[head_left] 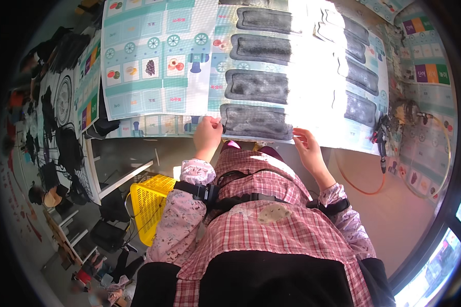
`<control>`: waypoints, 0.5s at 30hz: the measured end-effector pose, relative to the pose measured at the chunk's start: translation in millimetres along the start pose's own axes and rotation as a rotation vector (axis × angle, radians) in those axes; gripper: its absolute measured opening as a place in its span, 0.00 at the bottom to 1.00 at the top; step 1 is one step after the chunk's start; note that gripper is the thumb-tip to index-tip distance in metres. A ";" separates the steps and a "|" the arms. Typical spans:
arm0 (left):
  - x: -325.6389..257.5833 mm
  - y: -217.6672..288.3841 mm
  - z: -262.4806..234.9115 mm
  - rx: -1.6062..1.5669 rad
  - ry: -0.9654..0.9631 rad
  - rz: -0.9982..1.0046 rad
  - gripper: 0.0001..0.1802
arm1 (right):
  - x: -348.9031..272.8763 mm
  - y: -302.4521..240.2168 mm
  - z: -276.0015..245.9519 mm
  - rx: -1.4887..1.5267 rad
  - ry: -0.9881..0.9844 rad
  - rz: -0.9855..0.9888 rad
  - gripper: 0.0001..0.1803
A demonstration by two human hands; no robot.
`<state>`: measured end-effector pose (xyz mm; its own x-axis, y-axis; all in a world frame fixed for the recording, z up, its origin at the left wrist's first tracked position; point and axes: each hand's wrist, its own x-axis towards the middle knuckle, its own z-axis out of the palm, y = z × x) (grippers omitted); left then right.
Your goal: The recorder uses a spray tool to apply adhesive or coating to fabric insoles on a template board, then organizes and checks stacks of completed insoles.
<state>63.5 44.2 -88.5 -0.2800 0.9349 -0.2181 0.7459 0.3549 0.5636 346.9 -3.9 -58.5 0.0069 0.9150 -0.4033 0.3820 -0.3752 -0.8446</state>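
Nearest to me on the table lies a flat dark grey piece (256, 122), roughly rectangular with uneven, wavy edges and a dusty, mottled surface. At its left end, my left hand (208, 139) is closed, thumb and fingertips pinched on the edge. My right hand (311, 152) pinches the near right corner. The exact grip is hard to make out at this size. Beyond it, several similar dark grey pieces lie in a column, the closest being a dark grey piece (256, 86). A second column includes another dark grey piece (361, 109), partly washed out by glare.
Printed sheets with fruit pictures (156, 92) cover the table. An air tool (381, 135) with an orange hose (361, 192) hangs at the right edge. A yellow plastic basket (148, 207) stands low left, near a black chair (107, 233). Strong sunlight crosses the middle.
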 end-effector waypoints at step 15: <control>34.2 -16.5 0.4 0.099 -0.336 -0.124 0.11 | -7.0 9.1 1.3 0.062 0.001 0.014 0.14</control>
<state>41.9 70.3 -105.5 -0.1706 0.8253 -0.5383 0.7781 0.4480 0.4404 349.1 -13.9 -63.8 0.0126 0.9100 -0.4145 0.3240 -0.3959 -0.8592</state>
